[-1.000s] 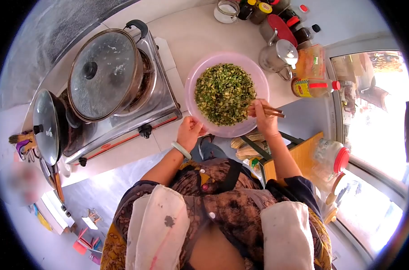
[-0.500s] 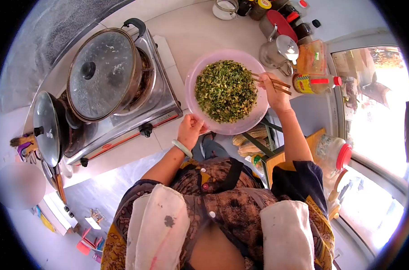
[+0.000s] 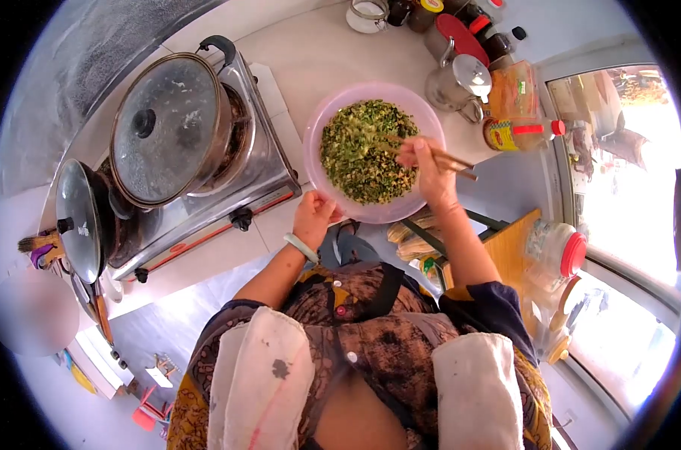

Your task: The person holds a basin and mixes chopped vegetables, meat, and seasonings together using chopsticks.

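Note:
A pale pink bowl [image 3: 316, 169] stands on the counter, holding a chopped green and yellowish mixture [image 3: 367, 154]. My left hand [image 3: 316, 213] grips the bowl's near left rim, fingers closed on it. A light bangle [image 3: 301, 247] circles that wrist. My right hand [image 3: 433, 174] is over the bowl's right side, closed around wooden chopsticks [image 3: 454, 163]. Their tips reach left into the mixture and are smeared by motion. The back ends stick out past my hand to the right.
Left of the bowl is a gas stove [image 3: 270, 150] with a large lidded pot [image 3: 168, 135] and a smaller lidded pan [image 3: 82, 217]. A metal pot [image 3: 455, 81], a yellow-labelled bottle [image 3: 514, 136] and several jars stand behind and right. A red-lidded jar [image 3: 554, 246] sits on the right.
My right hand has moved left and slightly down with the chopsticks, which now reach further into the mixture. My left hand stays on the rim. The view has shifted slightly.

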The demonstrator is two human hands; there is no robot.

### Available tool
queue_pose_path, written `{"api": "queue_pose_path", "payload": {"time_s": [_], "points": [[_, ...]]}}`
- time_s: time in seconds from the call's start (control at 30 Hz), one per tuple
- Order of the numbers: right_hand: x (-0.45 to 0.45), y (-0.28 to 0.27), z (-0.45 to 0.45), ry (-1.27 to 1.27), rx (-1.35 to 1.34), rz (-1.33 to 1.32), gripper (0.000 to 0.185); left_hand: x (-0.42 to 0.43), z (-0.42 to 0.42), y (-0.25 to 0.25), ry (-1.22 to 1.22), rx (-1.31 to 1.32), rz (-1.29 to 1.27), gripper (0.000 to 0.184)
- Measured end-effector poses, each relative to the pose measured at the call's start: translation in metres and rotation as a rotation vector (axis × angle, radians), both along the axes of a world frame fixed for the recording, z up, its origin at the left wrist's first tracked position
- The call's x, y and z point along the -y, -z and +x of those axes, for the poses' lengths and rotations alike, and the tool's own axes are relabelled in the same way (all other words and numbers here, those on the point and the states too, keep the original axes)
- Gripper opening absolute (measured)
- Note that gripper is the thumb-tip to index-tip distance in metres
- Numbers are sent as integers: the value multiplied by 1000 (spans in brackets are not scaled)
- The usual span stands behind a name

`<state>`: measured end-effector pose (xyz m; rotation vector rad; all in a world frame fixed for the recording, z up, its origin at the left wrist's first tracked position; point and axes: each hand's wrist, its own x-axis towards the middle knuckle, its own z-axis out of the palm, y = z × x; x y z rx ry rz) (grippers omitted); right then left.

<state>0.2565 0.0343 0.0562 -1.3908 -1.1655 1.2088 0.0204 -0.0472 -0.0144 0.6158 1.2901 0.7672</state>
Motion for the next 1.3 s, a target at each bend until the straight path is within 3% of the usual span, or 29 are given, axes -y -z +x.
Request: {"api": "queue_pose_path", "payload": {"time_s": [0.13,0.23,0.37,0.47,0.73,0.83,1.0,1.13,1.17,1.2,1.3], "points": [[-42,-14,26,-118,163,91,29,0,0,0,-19,24,24,20],[-72,-8,53,-272,554,143,26,1,1,-1,-36,37,23,19],[-56,0,91,-326,529,39,26,1,3,-4,-72,54,-3,17],[-12,9,104,-204,284,-194,23,2,1,3,-44,52,24,16],[52,21,16,195,-139,-236,23,2,1,7,-40,53,16,13],[30,2,1,238,-166,-193,26,1,0,3,-19,7,23,13],[-1,-28,26,102,13,-45,23,0,2,2,-59,58,10,14],[-2,-2,65,-7,318,73,18,2,3,3,-90,72,11,15],[3,14,78,-162,599,213,17,1,3,3,-90,72,7,14],[12,14,71,-64,414,-65,18,1,2,3,-87,75,3,14],[41,8,46,33,114,-192,20,4,2,4,-83,78,-17,14]]}}
